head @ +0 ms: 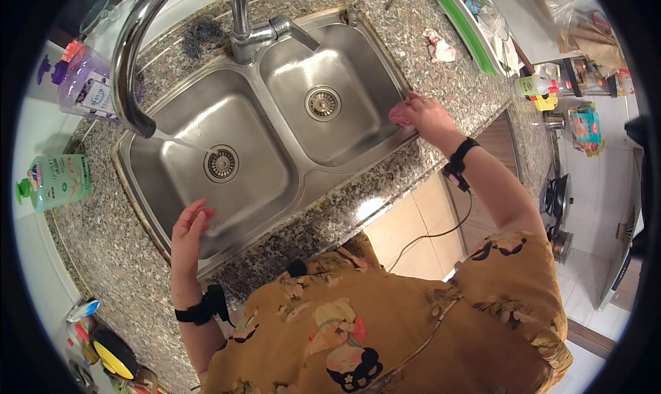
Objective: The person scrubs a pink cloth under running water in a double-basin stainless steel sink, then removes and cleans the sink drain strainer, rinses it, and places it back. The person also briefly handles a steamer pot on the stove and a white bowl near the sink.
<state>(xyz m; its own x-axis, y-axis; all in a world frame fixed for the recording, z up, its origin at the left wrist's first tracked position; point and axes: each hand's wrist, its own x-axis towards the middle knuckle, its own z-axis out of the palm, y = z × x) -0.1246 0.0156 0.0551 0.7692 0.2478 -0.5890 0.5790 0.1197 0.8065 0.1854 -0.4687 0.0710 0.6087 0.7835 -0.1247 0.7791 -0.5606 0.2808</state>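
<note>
My right hand [427,116] presses a crumpled pink cloth [400,114] against the right rim of the double stainless-steel sink [304,185]. My left hand [190,228] hovers over the near left corner of the left basin, fingers loosely curled and apart, holding nothing. A stream of water [181,142] runs from the chrome faucet [124,94] towards the drain strainer [222,163] of the left basin. No water stream shows in the right basin, where another drain strainer [323,103] lies.
A purple soap bottle [88,92] and a green pump bottle [61,182] stand left of the sink. Dark steel wool [203,37] lies behind it. A stained crumpled tissue [439,47] and a green-and-white rack [467,32] are at the right. A cable [431,236] hangs from my right wristband.
</note>
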